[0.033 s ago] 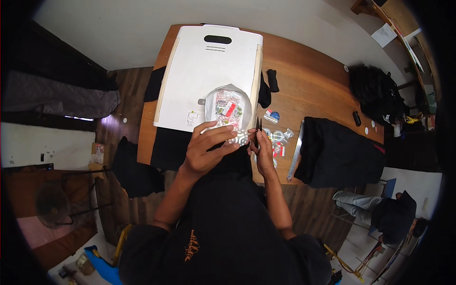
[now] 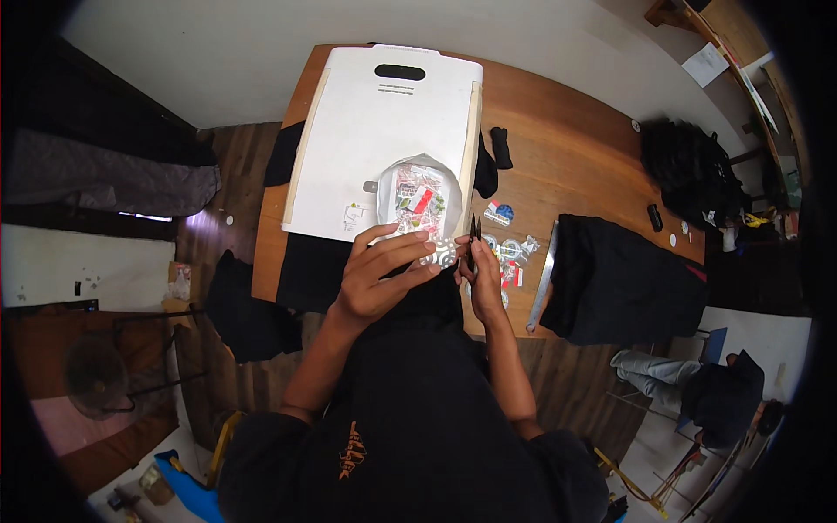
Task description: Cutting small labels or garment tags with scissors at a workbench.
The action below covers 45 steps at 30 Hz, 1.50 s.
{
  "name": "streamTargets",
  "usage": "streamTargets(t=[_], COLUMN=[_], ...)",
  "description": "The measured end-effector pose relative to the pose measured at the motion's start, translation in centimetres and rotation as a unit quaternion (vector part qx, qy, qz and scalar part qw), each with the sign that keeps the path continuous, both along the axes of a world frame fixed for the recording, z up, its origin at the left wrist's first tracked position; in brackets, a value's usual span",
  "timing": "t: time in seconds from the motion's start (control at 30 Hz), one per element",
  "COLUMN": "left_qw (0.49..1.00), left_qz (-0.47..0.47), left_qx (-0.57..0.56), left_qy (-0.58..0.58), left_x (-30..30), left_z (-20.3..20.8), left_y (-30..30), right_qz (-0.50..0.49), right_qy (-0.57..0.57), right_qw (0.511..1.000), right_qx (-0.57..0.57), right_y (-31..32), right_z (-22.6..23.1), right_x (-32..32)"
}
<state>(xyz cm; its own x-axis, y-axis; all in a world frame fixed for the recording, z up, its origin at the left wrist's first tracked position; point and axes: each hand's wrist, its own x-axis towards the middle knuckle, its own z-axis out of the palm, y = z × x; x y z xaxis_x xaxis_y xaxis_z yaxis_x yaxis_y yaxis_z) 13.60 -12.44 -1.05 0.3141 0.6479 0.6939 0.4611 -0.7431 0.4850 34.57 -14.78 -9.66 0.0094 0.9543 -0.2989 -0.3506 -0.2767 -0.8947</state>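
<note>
My left hand [image 2: 377, 281] pinches a small grey-and-white patterned cut-out [image 2: 445, 254], which looks like a sticker. Close beside its right edge, my right hand [image 2: 486, 286] is wrapped round dark scissors [image 2: 474, 231] with the blades pointing away from me. Whether the blades touch the cut-out cannot be made out. Just beyond my left fingers stands a round white container [image 2: 386, 193], perhaps a bag with its top spread, holding colourful printed scraps [image 2: 420, 202]. To the right of my right hand, several cut-out stickers [image 2: 514, 253] lie in a loose pile, and a blue-and-white one [image 2: 500, 211] sits a little farther off.
A large white flat casing [image 2: 384, 131] with a dark slot covers the wooden table's [image 2: 558, 157] left part. Rightward lie a metal ruler [image 2: 545, 279], folded black cloth [image 2: 623, 283] and a black rolled item [image 2: 500, 148]. A black bag [image 2: 693, 170] rests farther right. Another person [image 2: 719, 397] is at lower right.
</note>
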Motion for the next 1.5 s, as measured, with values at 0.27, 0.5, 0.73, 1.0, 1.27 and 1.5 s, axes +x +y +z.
streamTargets(t=[0.27, 0.5, 0.73, 1.0, 1.27, 1.5], left_qw=[0.998, 0.852, 0.819, 0.829, 0.833, 0.832], left_qz=[-0.018, -0.074, -0.073, -0.079, -0.09, -0.1], left_qx=[-0.032, -0.313, -0.392, -0.385, -0.363, -0.364], left_qy=[-0.054, -0.413, -0.413, -0.399, -0.408, -0.408], left_x=[1.1, 2.4, 2.2, 2.1, 2.2, 2.2], left_z=[0.0, -1.4, -1.2, -1.3, -1.3, -1.4], left_y=[-0.1, 0.0, 0.2, 0.2, 0.1, 0.2], right_qz=[0.007, 0.036, 0.113, 0.106, 0.098, 0.141], right_qy=[-0.001, 0.064, 0.119, 0.087, 0.081, 0.1], right_qw=[1.0, 0.997, 0.982, 0.986, 0.986, 0.981], right_qx=[-0.003, 0.032, 0.098, 0.094, 0.112, 0.089], right_y=[0.0, -0.4, -1.2, -1.5, -1.5, -1.9], right_z=[0.0, 1.2, 5.1, 4.9, 4.3, 4.9], right_x=[0.0, -0.4, -2.2, -2.9, -2.5, -2.5])
